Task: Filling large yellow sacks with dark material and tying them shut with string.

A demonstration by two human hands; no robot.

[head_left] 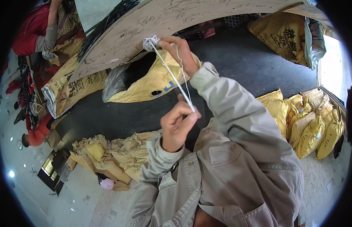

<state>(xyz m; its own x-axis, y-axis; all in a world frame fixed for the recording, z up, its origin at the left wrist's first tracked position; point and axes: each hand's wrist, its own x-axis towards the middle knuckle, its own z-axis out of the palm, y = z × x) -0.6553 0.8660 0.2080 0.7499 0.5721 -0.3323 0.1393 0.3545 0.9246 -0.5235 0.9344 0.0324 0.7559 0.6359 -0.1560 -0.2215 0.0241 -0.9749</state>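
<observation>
My left hand, thumb and fingers pinched, grips the lower end of a straight white cord. The cord runs up to a tangled white bunch beside the fingertips of my right hand. My right hand is closed on that bunch at the edge of a scribbled board. A thin loose white thread hangs from the right fingers down toward the left hand. Beneath the cord lies a yellow sack with its dark mouth open and a grey lining.
More printed sacks lie at the left and upper right. Filled yellow sacks stand at the right, and stacked brown bags at the lower left. Dark strips lie on the board. A person in red is at upper left.
</observation>
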